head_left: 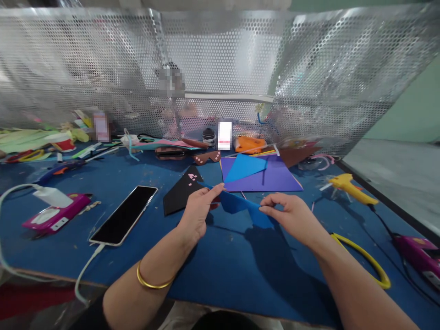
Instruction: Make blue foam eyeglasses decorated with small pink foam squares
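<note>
Perforated silvery screen (223, 55) stands at 12 o'clock, behind a blue tabletop (213, 275). 2 hands share 1 cut blue sheet (237, 201), raised above the surface: the left hand (196, 208) has its grip pinched near the 10 o'clock end, the right hand (288, 213) pinching the edge towards 4 o'clock. Its long axis slants between them, 10 to 4, so neither hand is nearer. From the left grip it spreads towards 4 o'clock; from the right, towards 10. Purple sheet (282, 178) lies beyond at 1 o'clock, black piece (178, 192) at 9.
</note>
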### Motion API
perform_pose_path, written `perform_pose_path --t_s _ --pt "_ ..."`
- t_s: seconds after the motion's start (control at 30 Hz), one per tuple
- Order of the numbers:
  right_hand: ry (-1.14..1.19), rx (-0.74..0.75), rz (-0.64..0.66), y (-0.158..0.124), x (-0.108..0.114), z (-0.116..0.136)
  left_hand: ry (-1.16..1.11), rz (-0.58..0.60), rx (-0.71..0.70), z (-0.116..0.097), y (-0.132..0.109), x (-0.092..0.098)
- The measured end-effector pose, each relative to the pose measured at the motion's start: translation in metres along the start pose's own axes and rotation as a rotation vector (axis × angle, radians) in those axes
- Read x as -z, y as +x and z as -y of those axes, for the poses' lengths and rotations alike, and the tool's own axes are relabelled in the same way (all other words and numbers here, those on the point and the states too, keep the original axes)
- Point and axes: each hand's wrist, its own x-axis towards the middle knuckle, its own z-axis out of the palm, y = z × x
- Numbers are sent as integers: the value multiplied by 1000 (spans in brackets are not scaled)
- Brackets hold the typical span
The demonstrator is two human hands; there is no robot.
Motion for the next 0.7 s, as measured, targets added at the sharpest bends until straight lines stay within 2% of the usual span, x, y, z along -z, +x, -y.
perform_pose_path --t_s 0.13,0.4,0.7 --pt "-2 27 16 -1 -2 1 15 -26 -3 3 0 -2" --pt "-44 87 -47 3 -4 -5 22 -78 -14 0 2 0" --pt "-77 26 -57 0 -1 -2 83 -16 -66 2 0 1"
